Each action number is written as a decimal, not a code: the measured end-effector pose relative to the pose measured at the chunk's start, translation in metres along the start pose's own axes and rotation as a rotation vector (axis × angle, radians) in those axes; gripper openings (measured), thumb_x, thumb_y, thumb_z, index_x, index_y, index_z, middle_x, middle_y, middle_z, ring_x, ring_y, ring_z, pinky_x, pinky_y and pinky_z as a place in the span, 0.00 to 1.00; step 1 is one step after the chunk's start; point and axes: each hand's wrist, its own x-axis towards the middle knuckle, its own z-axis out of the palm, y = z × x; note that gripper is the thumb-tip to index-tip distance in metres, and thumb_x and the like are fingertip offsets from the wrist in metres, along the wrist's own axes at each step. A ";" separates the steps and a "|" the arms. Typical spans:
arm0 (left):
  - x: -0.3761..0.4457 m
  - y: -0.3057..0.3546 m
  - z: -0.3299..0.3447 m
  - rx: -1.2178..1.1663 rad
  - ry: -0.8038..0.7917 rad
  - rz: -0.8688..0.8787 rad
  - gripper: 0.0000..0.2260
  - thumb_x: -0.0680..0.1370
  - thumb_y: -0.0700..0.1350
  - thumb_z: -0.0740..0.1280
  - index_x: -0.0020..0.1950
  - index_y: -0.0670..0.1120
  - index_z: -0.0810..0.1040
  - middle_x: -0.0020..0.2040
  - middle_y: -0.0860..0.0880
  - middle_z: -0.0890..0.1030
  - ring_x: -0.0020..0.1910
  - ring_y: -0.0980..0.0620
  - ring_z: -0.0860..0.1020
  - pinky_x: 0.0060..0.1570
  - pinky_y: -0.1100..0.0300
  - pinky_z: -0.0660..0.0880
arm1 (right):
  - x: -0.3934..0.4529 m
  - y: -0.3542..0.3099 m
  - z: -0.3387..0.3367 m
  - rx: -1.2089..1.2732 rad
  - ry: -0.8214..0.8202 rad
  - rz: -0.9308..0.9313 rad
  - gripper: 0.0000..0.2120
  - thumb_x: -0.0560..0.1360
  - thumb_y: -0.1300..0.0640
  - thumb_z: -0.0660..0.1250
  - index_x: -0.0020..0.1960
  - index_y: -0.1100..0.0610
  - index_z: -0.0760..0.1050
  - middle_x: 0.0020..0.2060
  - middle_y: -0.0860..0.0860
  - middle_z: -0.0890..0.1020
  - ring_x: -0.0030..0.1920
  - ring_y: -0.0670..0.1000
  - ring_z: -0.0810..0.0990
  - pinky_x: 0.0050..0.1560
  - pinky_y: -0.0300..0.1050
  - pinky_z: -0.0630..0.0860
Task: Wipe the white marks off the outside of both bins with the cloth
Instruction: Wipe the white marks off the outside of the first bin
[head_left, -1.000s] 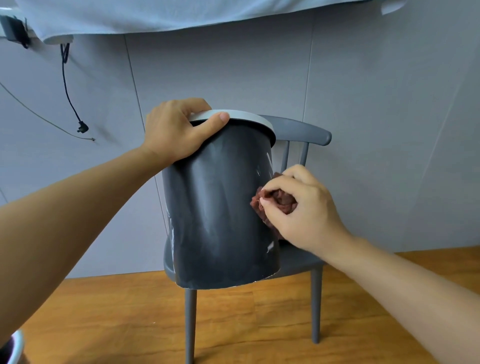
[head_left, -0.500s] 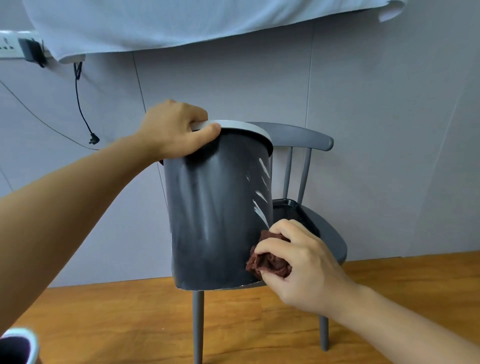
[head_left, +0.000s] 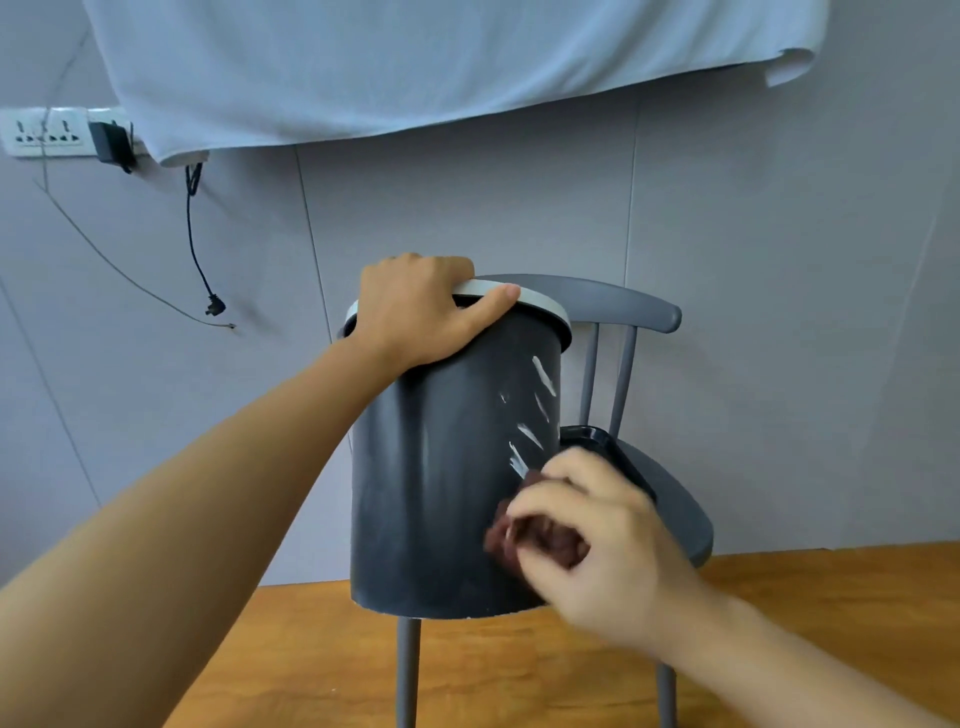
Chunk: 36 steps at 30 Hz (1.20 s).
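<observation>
A dark grey bin (head_left: 431, 493) with a pale rim is held up in front of a grey chair. My left hand (head_left: 415, 312) grips its rim from above, thumb along the rim's front. White streaks (head_left: 530, 410) run down the bin's upper right side. My right hand (head_left: 587, 535) presses a bunched dark red cloth (head_left: 524, 535) against the bin's lower right side, just below the lowest streak. This hand is motion-blurred. Only one bin is in view.
The grey chair (head_left: 670, 499) stands against a grey wall on a wooden floor (head_left: 291, 665). A black tray (head_left: 597, 441) lies on its seat behind the bin. A white sheet (head_left: 415, 67) hangs above; a power strip (head_left: 47, 132) and cable are at left.
My right hand with the cloth slid down the bin's right side from mid-height to near the bottom, uncovering white streaks higher up. The view tilted upward a little.
</observation>
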 end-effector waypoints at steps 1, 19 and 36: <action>-0.001 -0.001 0.000 0.001 0.016 -0.004 0.30 0.76 0.70 0.59 0.32 0.44 0.65 0.24 0.50 0.66 0.27 0.46 0.68 0.29 0.56 0.63 | 0.013 0.004 -0.006 0.008 0.073 0.020 0.08 0.73 0.50 0.74 0.51 0.49 0.83 0.48 0.43 0.76 0.48 0.45 0.77 0.46 0.37 0.78; -0.001 0.002 -0.003 -0.048 0.028 0.030 0.30 0.76 0.70 0.59 0.29 0.46 0.59 0.22 0.51 0.62 0.24 0.52 0.62 0.29 0.59 0.55 | 0.036 -0.001 0.003 -0.165 -0.174 -0.232 0.11 0.74 0.49 0.74 0.53 0.53 0.83 0.50 0.49 0.77 0.49 0.51 0.75 0.44 0.48 0.78; 0.000 -0.012 -0.004 -0.009 -0.003 -0.042 0.31 0.76 0.71 0.56 0.30 0.45 0.60 0.24 0.49 0.64 0.26 0.47 0.64 0.30 0.57 0.56 | 0.016 -0.002 0.004 -0.079 -0.288 -0.210 0.08 0.73 0.53 0.76 0.50 0.53 0.84 0.45 0.46 0.77 0.46 0.48 0.75 0.44 0.42 0.76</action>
